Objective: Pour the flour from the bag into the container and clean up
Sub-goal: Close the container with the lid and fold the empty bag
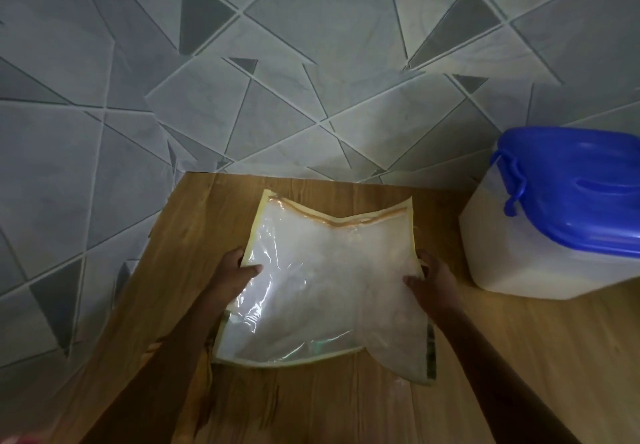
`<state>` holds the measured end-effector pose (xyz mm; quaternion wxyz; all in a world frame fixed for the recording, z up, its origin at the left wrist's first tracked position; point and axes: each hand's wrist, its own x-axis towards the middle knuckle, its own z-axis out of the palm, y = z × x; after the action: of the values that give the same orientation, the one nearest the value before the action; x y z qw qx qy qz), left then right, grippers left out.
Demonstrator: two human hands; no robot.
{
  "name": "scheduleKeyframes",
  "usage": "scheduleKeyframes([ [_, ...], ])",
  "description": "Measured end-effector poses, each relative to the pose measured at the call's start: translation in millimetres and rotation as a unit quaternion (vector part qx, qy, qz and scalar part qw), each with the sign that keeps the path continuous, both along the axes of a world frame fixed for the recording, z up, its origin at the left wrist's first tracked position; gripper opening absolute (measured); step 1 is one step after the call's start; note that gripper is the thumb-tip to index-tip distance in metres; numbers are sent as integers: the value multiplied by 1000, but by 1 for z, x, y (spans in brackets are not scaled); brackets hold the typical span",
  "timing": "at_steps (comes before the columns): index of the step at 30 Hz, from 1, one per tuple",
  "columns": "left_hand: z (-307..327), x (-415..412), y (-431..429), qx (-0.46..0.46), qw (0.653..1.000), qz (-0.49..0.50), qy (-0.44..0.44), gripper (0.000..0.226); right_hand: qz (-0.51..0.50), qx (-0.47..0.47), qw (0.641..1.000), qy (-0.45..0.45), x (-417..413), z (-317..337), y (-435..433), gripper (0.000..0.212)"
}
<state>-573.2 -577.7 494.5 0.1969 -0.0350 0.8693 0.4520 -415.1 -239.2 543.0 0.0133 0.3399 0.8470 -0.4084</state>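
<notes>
Bag on the table, left hand and right hand each pinching a side edge; edge print's too blurry.

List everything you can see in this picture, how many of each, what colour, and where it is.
bag: one, clear plastic with cream edging, lying fairly flat on the middle of the table
container: one, see-through white with white flour inside, at the right of the table
lid: one, blue, closed on the container
table: one, brown wood, under the bag and container
tiles: many, grey with darker triangles, behind and to the left of the table
left hand: one, grips the bag's left edge
right hand: one, grips the bag's right edge
</notes>
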Motion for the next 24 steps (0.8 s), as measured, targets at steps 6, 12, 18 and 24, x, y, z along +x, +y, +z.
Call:
scheduleKeyframes([
  [6,24,20,15,-43,995,-60,65,64,76,-20,997,-19,-4,29,-15,51],
  [12,47,30,24,-95,941,-185,268,68,160,10,987,-9,-3,50,-29,72],
  [18,35,25,25,-41,965,-182,182,51,173,-16,985,-23,7,45,-14,92],
  [24,19,25,9,-48,981,-125,140,46,121,-45,991,-22,12,5,10,70],
])
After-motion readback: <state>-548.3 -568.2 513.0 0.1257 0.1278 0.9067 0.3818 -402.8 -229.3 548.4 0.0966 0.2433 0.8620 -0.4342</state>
